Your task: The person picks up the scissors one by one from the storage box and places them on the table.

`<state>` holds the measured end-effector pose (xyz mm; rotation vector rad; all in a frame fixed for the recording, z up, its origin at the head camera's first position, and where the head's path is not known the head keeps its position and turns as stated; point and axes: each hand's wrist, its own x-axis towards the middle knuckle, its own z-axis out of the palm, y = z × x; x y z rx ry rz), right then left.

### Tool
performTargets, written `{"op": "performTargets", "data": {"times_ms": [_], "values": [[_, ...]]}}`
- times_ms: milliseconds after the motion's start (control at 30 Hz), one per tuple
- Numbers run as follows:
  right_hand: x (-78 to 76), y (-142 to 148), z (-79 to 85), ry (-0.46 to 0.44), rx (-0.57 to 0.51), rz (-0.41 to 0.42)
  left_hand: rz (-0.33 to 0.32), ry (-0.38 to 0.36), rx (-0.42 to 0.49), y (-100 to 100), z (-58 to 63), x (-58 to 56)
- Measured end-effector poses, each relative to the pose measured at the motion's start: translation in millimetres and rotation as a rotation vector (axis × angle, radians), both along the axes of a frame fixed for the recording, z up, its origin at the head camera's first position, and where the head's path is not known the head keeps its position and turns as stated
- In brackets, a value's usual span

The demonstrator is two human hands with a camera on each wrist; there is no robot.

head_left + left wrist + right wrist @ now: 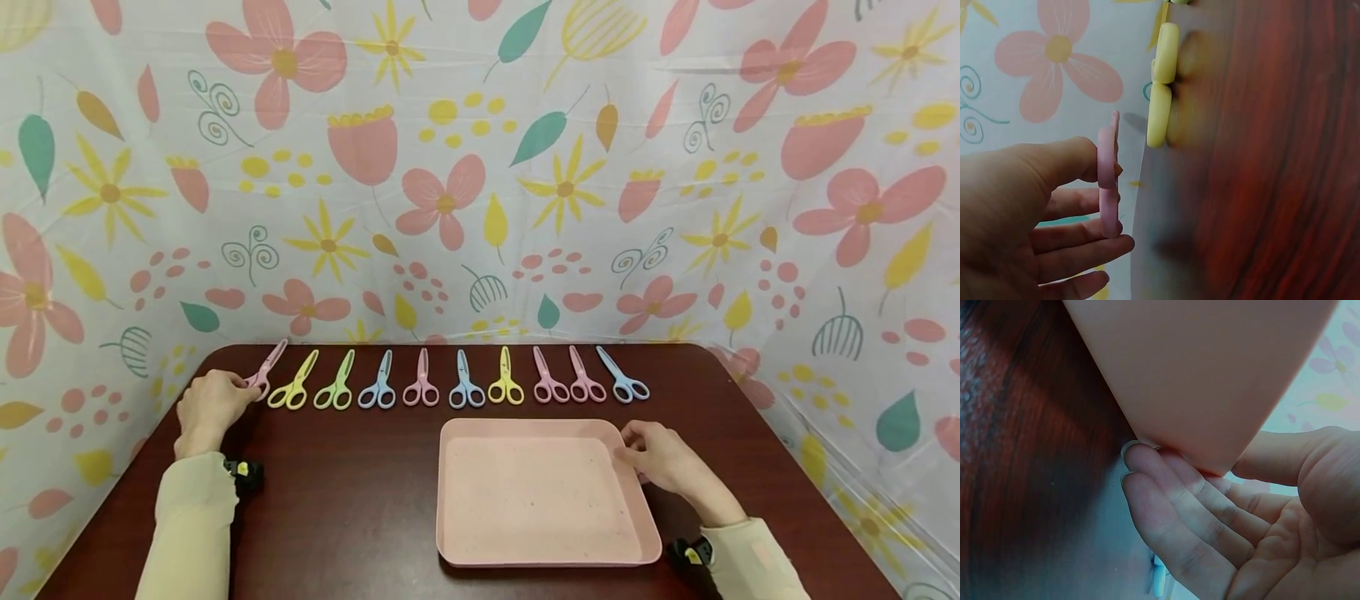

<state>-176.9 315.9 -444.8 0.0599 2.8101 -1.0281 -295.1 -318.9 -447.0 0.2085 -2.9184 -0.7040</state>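
At the far left end of a row of scissors, my left hand (213, 408) pinches a pair of pink-purple scissors (272, 364). In the left wrist view the thumb lies on one side of its handle loops (1107, 159) and fingertips on the other, with the lower fingers fairly straight. My right hand (663, 458) grips the right side of a shallow pink tray (532, 492) near its far corner. The thumb is over the rim and the fingers are against the outer wall (1204, 375). No items lie in the tray.
Right of the held pair, yellow scissors (295, 390), green scissors (337, 387) and several blue, pink and yellow pairs line the far edge of the dark wooden table (337, 500), blades pointing away. A flowered curtain (465, 208) hangs behind the table.
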Motion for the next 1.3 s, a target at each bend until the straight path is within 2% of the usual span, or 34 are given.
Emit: {"op": "performTargets", "data": {"times_ms": [300,733,1100,1300], "values": [[0.6,0.6,-0.9,-0.004,0.010,0.000,-0.001,-0.013,-0.020,-8.6,-4.2,-1.5],[1.1,0.1,-2.7,-0.004,0.003,-0.009,0.002,-0.035,-0.053,-6.0,-3.7,-4.5],[1.9,-0.9,-0.1,0.012,0.018,-0.001,-0.020,-0.034,-0.041,-7.7,-6.6,-2.8],[2.2,-1.4,-0.6,0.021,0.019,0.001,-0.040,-0.036,-0.037,-6.4,-3.9,-2.7]]}}
